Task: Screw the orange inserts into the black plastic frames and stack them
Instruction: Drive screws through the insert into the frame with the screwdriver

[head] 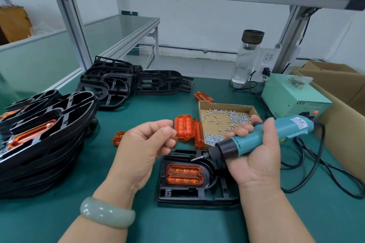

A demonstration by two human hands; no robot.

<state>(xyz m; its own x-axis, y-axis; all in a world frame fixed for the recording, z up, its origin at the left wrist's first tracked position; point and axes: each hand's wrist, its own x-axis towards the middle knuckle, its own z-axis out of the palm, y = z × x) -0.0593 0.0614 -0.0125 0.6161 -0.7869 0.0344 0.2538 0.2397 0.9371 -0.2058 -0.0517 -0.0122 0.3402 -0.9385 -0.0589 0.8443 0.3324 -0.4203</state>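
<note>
Orange ribbed plastic insert point(184, 173) sits in a black plastic frame point(197, 193) just below the fingers point(167, 143). Right hand point(254, 156) wraps a teal electric screwdriver point(256, 138); left hand point(146, 144) pinches its fingertips together, any screw too small to tell. Best driven upright, squarely.

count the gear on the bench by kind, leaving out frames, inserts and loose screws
electric screwdriver: 1
cardboard screw tray: 1
glass bottle: 1
green power box: 1
total: 4
</note>
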